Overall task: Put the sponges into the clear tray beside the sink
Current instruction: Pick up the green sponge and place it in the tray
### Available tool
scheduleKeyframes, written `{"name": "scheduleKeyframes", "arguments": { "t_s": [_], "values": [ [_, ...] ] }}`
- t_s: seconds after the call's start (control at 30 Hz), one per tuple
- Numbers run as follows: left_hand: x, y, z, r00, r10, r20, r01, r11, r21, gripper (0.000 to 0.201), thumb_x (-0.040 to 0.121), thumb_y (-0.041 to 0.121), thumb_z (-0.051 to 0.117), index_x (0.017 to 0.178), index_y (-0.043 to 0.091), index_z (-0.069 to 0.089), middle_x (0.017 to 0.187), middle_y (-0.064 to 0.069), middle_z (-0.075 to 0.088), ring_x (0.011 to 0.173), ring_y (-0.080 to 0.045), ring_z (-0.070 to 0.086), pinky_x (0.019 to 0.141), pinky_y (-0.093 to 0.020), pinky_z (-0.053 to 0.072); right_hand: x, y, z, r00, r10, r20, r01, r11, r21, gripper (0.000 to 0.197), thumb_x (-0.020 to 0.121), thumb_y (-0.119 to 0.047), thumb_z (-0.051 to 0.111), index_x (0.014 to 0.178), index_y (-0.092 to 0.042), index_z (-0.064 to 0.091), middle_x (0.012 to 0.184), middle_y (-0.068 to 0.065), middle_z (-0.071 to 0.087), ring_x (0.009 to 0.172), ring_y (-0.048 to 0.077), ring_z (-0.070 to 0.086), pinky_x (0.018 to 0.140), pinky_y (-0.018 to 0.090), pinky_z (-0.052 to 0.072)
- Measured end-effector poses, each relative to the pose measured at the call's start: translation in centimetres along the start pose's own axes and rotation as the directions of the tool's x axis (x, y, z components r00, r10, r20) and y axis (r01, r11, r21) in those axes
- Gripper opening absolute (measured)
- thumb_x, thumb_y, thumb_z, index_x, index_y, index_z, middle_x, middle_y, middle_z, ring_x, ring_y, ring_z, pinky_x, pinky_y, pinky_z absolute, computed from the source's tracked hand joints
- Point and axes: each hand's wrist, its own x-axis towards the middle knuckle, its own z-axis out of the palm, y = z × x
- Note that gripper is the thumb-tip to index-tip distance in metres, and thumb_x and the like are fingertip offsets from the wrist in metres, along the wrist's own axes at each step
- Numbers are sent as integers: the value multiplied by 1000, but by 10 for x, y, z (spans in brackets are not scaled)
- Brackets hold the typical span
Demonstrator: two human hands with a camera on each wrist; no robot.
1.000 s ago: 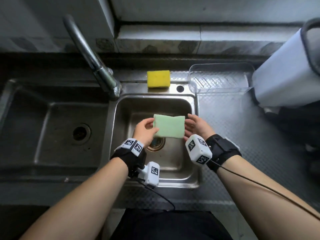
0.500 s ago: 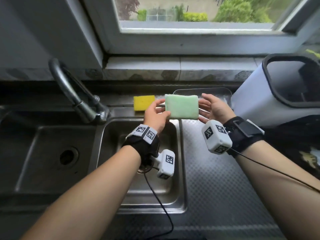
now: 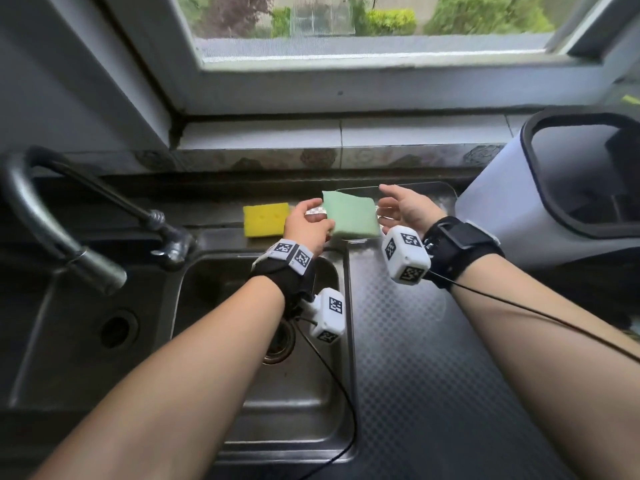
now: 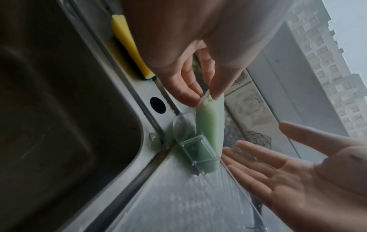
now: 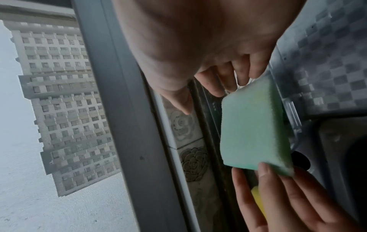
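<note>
Pinching the green sponge (image 3: 350, 216) by its near-left edge, the left hand (image 3: 306, 226) has thumb and fingertips on it, holding it tilted over the left end of the clear tray (image 3: 446, 195) behind the sink (image 3: 343, 341). The right hand (image 3: 407, 209) sits just beside the sponge's other end, fingers spread and relaxed, gripping nothing. The yellow sponge (image 3: 265, 220) lies flat on the ledge left of the tray, right by the faucet (image 3: 104, 216).

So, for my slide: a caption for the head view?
Left hand lowers green sponge toward clear tray; right hand open.
</note>
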Motion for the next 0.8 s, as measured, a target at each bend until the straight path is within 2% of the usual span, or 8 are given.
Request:
{"name": "scheduleKeyframes", "arguments": {
  "t_s": [0.13,0.33,0.37,0.47,0.5,0.63,0.7,0.8],
  "values": [
    [0,-2,2,1000,21,3,-21,1000,1,44,80,-1,62,123,7,59,99,-13,65,78,-22,63,81,-41,56,4,4,-3,1000,-15,-2,15,1000,9,17,86,-32,60,81,-17,56,77,-2,50,72,14,49,57,22,44],
    [2,0,3,995,84,-60,-85,996,-20,33,82,7,63,115,10,65,86,-3,66,68,-15,60,56,-23,50,12,9,-2,998,14,54,-12,999,-45,26,85,-38,60,92,-13,58,94,1,57,86,14,55,57,22,44],
    [2,-1,2,995,82,-65,-83,996,-23,33,83,8,63,116,10,64,86,-3,65,67,-14,59,56,-24,51,14,9,-1,998,9,57,-6,999,-47,28,85,-38,60,95,-13,58,97,1,57,88,15,55,59,22,43],
    [3,-7,-6,997,20,-70,-24,998,-57,34,83,13,65,117,9,63,83,-2,64,70,-19,58,71,-37,55,13,9,-1,999,3,40,-2,999,-36,28,85,-38,59,97,-12,59,98,4,57,88,16,55,59,24,44],
    [3,-9,-9,997,2,-73,-8,998,-70,33,84,15,65,116,8,63,82,-2,63,70,-20,57,70,-37,55,13,9,-2,1000,-4,28,5,1000,-23,27,85,-38,59,95,-13,60,98,4,57,88,17,56,60,24,45],
    [-3,-16,-28,994,-18,-109,6,994,-109,30,88,19,61,115,7,63,91,-6,63,65,-11,55,44,-17,47,4,9,-1,998,-55,15,54,998,15,24,86,-37,58,94,-15,62,106,6,61,99,22,60,79,29,50],
    [-6,-23,-43,995,-31,-100,23,996,-89,27,89,20,60,113,9,63,87,-3,63,65,-10,57,41,-15,45,-7,10,5,996,-85,35,81,992,93,22,89,-34,55,96,-14,61,104,7,66,100,24,64,86,32,52],
    [-14,-38,-72,991,-53,-125,42,995,-89,11,90,20,58,99,16,63,81,-1,64,63,-10,59,42,-15,44,-28,15,21,985,-123,118,98,976,195,31,91,-32,52,111,-10,58,105,10,70,96,27,70,84,37,57]
  ]
}}
